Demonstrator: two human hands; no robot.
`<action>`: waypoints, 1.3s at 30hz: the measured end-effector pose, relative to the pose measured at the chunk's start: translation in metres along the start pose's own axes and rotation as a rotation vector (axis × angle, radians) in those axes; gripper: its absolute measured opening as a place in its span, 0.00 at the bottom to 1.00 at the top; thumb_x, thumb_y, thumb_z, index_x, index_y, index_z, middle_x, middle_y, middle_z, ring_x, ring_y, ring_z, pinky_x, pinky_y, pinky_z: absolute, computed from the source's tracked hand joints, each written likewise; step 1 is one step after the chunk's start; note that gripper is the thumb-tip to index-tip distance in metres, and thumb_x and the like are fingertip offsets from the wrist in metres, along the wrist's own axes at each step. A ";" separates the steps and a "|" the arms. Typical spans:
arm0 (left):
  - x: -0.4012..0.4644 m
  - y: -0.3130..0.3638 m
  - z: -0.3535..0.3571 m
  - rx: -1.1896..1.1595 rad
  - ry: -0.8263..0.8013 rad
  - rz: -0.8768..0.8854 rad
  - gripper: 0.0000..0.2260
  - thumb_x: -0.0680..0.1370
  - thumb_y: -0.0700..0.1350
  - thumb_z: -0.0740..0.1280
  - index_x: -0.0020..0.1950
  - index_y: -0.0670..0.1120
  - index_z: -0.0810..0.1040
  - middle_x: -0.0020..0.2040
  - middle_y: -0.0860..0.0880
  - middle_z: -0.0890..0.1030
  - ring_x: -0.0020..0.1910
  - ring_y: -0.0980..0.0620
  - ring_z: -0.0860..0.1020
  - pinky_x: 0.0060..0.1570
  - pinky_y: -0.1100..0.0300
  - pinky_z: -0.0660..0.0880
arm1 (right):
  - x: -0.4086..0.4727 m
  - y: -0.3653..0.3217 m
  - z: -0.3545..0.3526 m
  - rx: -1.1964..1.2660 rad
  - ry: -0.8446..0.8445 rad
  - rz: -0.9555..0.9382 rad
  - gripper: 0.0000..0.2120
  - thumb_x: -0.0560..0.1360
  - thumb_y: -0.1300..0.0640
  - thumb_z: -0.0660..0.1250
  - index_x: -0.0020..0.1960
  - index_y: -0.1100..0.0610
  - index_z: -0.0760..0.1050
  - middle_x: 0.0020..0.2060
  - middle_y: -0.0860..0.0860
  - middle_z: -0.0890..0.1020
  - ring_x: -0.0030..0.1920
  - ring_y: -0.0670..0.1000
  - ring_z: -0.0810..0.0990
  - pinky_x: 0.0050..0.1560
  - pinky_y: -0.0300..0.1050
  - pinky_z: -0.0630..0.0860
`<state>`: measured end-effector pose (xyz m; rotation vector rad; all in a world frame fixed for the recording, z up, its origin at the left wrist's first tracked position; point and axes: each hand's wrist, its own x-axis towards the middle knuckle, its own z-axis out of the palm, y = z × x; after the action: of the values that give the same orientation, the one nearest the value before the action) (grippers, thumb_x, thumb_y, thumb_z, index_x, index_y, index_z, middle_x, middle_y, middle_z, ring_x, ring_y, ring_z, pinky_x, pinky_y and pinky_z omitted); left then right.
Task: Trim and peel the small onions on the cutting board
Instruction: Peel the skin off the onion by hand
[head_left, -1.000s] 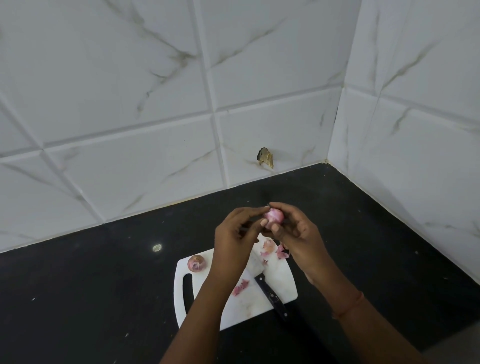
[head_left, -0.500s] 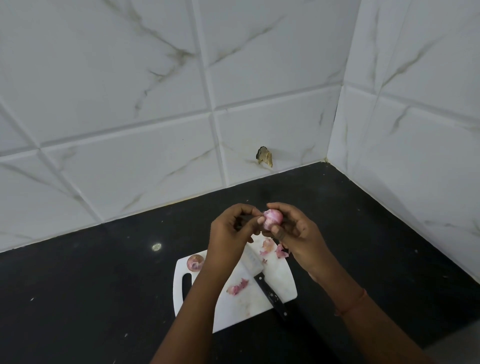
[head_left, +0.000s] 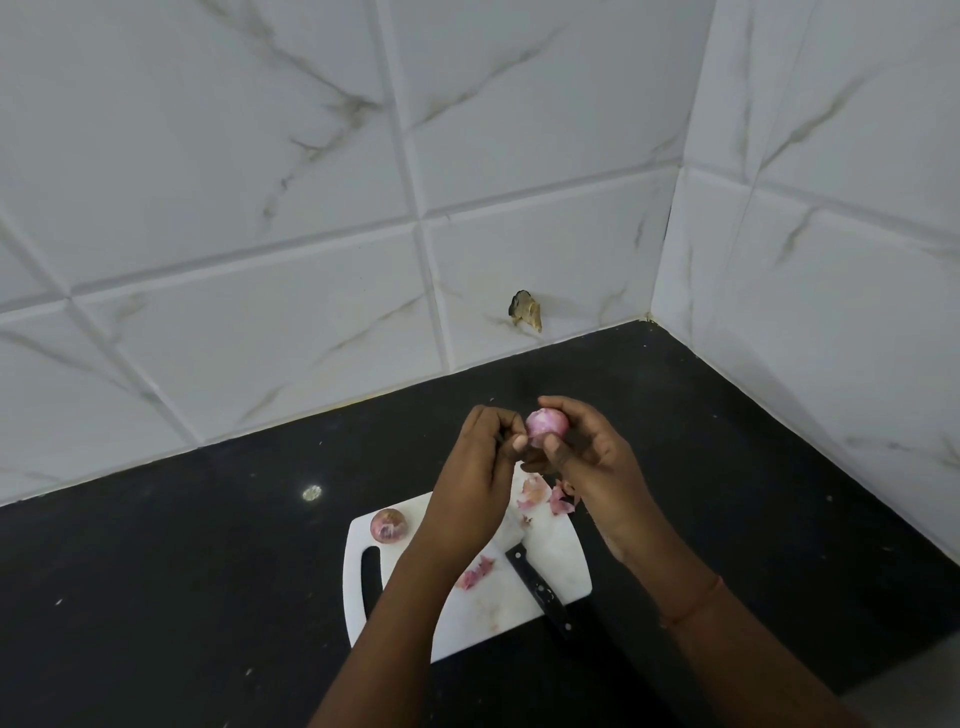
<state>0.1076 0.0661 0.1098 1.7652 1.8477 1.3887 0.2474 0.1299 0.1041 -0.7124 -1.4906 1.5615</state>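
Onion in hand: a small pink onion (head_left: 545, 423) is held up above the far edge of the white cutting board (head_left: 561, 551), well clear of it; its visible surface looks smooth and glossy, so most of the dry skin seems to be off.
Right hand (head_left: 592, 462): grip curled round the onion, thumb and fingertips pinching it from the right and below.
Left hand (head_left: 480, 478): fingers curled, thumb and forefinger pinching at the onion's left side, apparently on a strip of skin (the strip itself is too small to make out).
Second onion (head_left: 388, 526): lies at the board's far-left corner, still dull and papery, so it looks unpeeled.
Peelings (head_left: 545, 496): pink scraps lie on the far right of the board, with more scraps (head_left: 475, 574) nearer the middle.
Knife (head_left: 537, 587): black-handled, lying on the board's near right, handle pointing off the near edge onto the dark table (head_left: 182, 571); neither hand is on it.
Done so far: judging by the scraps, trimming and most of the peeling of the held onion.
Left to do: finish the last skin on this one, then trim and peel the second onion.
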 end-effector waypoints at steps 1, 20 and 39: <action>-0.001 0.000 0.001 -0.010 0.008 0.000 0.06 0.82 0.38 0.61 0.50 0.47 0.74 0.48 0.52 0.74 0.47 0.57 0.75 0.45 0.71 0.72 | 0.000 0.000 0.000 0.074 0.003 0.030 0.16 0.75 0.61 0.68 0.62 0.53 0.76 0.58 0.53 0.81 0.57 0.53 0.82 0.53 0.45 0.81; 0.002 0.018 0.005 -0.473 0.114 -0.555 0.14 0.83 0.52 0.60 0.53 0.43 0.76 0.45 0.44 0.83 0.33 0.55 0.80 0.32 0.64 0.76 | 0.002 -0.007 0.006 0.504 0.128 0.182 0.09 0.76 0.65 0.65 0.55 0.57 0.74 0.53 0.60 0.82 0.54 0.60 0.83 0.59 0.53 0.79; -0.005 0.013 0.008 -0.334 0.110 -0.359 0.06 0.79 0.40 0.69 0.43 0.45 0.74 0.38 0.45 0.81 0.33 0.55 0.79 0.34 0.65 0.77 | -0.004 -0.006 0.012 0.566 0.066 0.259 0.19 0.75 0.58 0.66 0.64 0.62 0.74 0.56 0.60 0.82 0.54 0.57 0.82 0.50 0.47 0.81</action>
<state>0.1233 0.0633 0.1130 1.1546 1.7481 1.5580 0.2402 0.1203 0.1108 -0.6245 -0.8589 2.0133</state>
